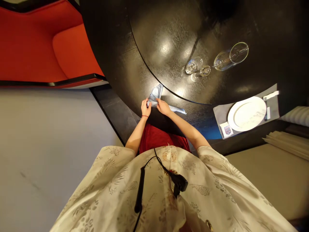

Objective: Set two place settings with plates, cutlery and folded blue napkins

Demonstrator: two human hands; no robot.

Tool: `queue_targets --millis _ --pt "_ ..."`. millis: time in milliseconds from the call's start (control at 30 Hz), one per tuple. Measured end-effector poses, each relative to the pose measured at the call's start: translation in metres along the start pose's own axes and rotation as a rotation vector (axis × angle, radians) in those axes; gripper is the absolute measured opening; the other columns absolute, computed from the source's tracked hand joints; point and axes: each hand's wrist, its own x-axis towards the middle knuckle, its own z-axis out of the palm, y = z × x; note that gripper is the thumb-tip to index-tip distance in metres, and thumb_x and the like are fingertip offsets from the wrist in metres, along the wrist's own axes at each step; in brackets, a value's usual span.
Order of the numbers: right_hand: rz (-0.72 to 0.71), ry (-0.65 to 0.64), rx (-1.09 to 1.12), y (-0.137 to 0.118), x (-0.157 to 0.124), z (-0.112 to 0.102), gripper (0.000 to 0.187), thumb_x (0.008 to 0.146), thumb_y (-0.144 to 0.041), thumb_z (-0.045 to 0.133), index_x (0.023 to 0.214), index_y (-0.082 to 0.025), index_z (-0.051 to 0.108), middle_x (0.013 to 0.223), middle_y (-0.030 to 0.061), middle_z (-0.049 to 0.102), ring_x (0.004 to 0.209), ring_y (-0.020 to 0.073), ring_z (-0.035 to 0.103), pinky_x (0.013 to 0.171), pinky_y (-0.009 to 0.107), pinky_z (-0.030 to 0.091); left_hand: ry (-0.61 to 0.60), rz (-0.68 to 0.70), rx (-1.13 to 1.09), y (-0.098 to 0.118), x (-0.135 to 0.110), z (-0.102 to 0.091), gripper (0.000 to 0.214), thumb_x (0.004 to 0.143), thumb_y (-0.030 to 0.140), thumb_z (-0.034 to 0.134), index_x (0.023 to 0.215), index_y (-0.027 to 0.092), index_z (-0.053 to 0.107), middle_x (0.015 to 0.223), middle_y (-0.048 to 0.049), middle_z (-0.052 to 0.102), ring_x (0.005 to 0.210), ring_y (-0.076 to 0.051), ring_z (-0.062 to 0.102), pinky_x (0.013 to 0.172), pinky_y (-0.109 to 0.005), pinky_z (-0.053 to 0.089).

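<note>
A pale blue cloth napkin (155,93) lies folded into a narrow, pointed shape on the black round table (166,35), with one long tail (177,109) stretching right. My left hand (146,108) pinches its near edge. My right hand (163,107) presses on the fold beside it, fingers gripping the cloth. A thin red thread circles my left wrist. Part of the napkin is hidden under my fingers.
Two stemmed glasses (231,56) stand beyond my hands on the table. To the right, a white plate (246,113) sits on a grey placemat (272,103) with a small card. A red upholstered seat (72,54) curves around the table's left side.
</note>
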Motion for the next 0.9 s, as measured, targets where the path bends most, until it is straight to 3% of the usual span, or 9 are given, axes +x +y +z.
queue_targets --millis 100,167,300,400,500,567,700,833,900 --pt "-0.095 -0.018 -0.076 -0.001 0.002 -0.008 0.055 0.097 -0.035 0.052 0.146 -0.010 0.045 0.144 0.0226 0.054 0.132 0.0376 0.049 0.110 0.055 0.040 0.037 -0.032 0.002 0.001 0.013 0.002 0.051 0.106 0.047 0.043 0.146 0.019 0.055 0.121 -0.0122 0.067 0.102 -0.018 0.070 0.098 -0.032 0.056" --pt "-0.132 -0.052 -0.093 0.000 0.003 -0.010 0.055 0.095 -0.031 0.054 0.145 -0.009 0.046 0.143 0.0228 0.054 0.133 0.0373 0.048 0.110 0.055 0.040 0.037 -0.058 -0.001 0.004 0.017 0.002 0.050 0.105 0.047 0.044 0.145 0.019 0.055 0.123 -0.0122 0.066 0.105 -0.019 0.069 0.102 -0.033 0.053" --pt "-0.002 0.001 0.019 0.006 0.014 -0.004 0.055 0.096 -0.023 0.041 0.150 -0.009 0.040 0.130 0.0208 0.064 0.120 0.0337 0.058 0.104 0.052 0.046 -0.081 -0.113 -0.025 0.009 0.020 -0.001 0.048 0.106 0.045 0.039 0.140 0.018 0.059 0.130 -0.0155 0.065 0.126 -0.027 0.059 0.114 -0.042 0.044" --pt "0.106 0.044 0.069 0.011 0.023 -0.005 0.061 0.098 -0.029 0.038 0.154 -0.008 0.031 0.124 0.0210 0.067 0.115 0.0365 0.060 0.099 0.054 0.048 -0.100 -0.140 -0.053 0.012 0.032 -0.001 0.044 0.103 0.049 0.045 0.127 0.020 0.066 0.123 -0.0143 0.067 0.124 -0.029 0.059 0.112 -0.045 0.045" --pt "0.064 0.052 -0.021 0.010 0.024 -0.012 0.062 0.098 -0.039 0.044 0.150 -0.007 0.036 0.140 0.0254 0.056 0.127 0.0417 0.051 0.104 0.059 0.043 -0.104 -0.133 -0.037 0.014 0.054 0.002 0.035 0.097 0.052 0.058 0.115 0.024 0.070 0.107 -0.0094 0.070 0.112 -0.027 0.066 0.103 -0.040 0.051" --pt "0.015 0.031 -0.069 0.008 0.020 -0.018 0.057 0.098 -0.037 0.048 0.145 -0.006 0.043 0.144 0.0266 0.051 0.130 0.0427 0.046 0.107 0.060 0.039 -0.130 -0.111 -0.019 0.017 0.066 0.003 0.037 0.095 0.051 0.062 0.118 0.024 0.068 0.108 -0.0087 0.070 0.112 -0.027 0.066 0.102 -0.039 0.052" --pt "0.067 0.022 -0.071 0.006 0.013 -0.026 0.045 0.098 -0.023 0.043 0.137 -0.005 0.053 0.133 0.0252 0.058 0.126 0.0391 0.046 0.108 0.057 0.036 -0.238 0.119 0.017 0.030 0.079 -0.006 0.043 0.096 0.042 0.058 0.133 0.020 0.063 0.138 -0.0140 0.061 0.136 -0.032 0.052 0.118 -0.047 0.039" --pt "0.193 0.089 -0.036 0.011 0.015 -0.032 0.050 0.097 -0.019 0.038 0.143 -0.004 0.050 0.129 0.0231 0.063 0.124 0.0364 0.047 0.110 0.053 0.035 -0.627 0.544 0.098 0.046 0.085 -0.016 0.051 0.089 0.023 0.057 0.140 0.018 0.061 0.144 -0.0142 0.059 0.141 -0.033 0.047 0.126 -0.056 0.021" --pt "0.254 0.145 -0.005 0.015 0.015 -0.036 0.053 0.096 -0.020 0.038 0.147 -0.004 0.046 0.130 0.0229 0.063 0.123 0.0358 0.049 0.109 0.052 0.036 -0.775 0.646 0.191 0.055 0.090 -0.016 0.064 0.084 0.017 0.058 0.147 0.013 0.055 0.146 -0.0175 0.057 0.140 -0.034 0.047 0.125 -0.058 0.021"
